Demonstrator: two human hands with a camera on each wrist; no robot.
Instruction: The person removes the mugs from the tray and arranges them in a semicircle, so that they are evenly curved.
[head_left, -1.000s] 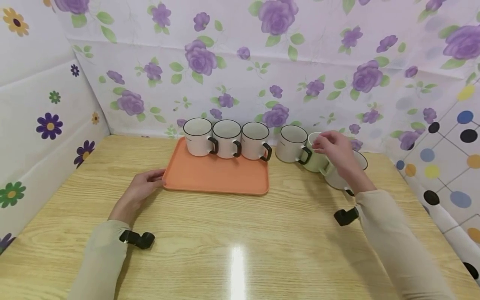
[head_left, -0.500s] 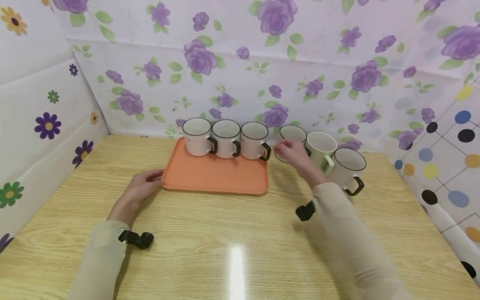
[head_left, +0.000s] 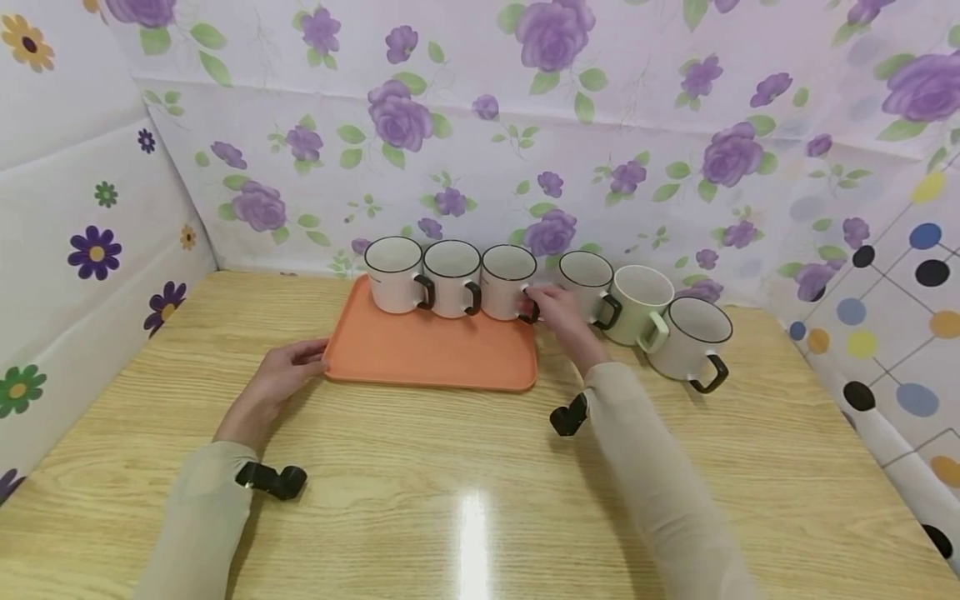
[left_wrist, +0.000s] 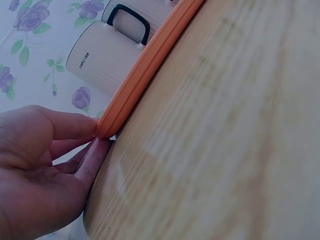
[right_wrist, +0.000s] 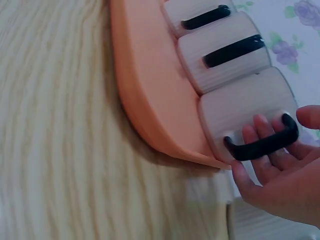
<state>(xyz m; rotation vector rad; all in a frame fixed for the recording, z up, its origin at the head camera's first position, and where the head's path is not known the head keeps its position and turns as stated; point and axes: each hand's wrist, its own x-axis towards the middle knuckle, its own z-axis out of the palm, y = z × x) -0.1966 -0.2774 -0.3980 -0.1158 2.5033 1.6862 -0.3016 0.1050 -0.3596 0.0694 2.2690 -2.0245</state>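
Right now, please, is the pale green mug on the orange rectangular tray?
No, the pale green mug stands on the wooden table, off the tray.

beige sleeves (head_left: 660, 483), black wrist cameras (head_left: 277, 481)

Orange tray (head_left: 431, 354) before you: smooth, matt, plastic-looking. White mugs (head_left: 450, 287) on tray: smooth, low sheen, enamel or ceramic, you can't tell which; black handles (right_wrist: 234, 51) smooth, faintly shiny. Pale green mug (head_left: 630, 315) right of tray: smooth, soft gloss. Tabletop (head_left: 375, 467) under tray: wood-grained, glossy, streak of light. Flowered sheet (head_left: 480, 167) behind tray: smooth, creased. Your sleeves (head_left: 660, 483), nearer than tray: matt cloth.
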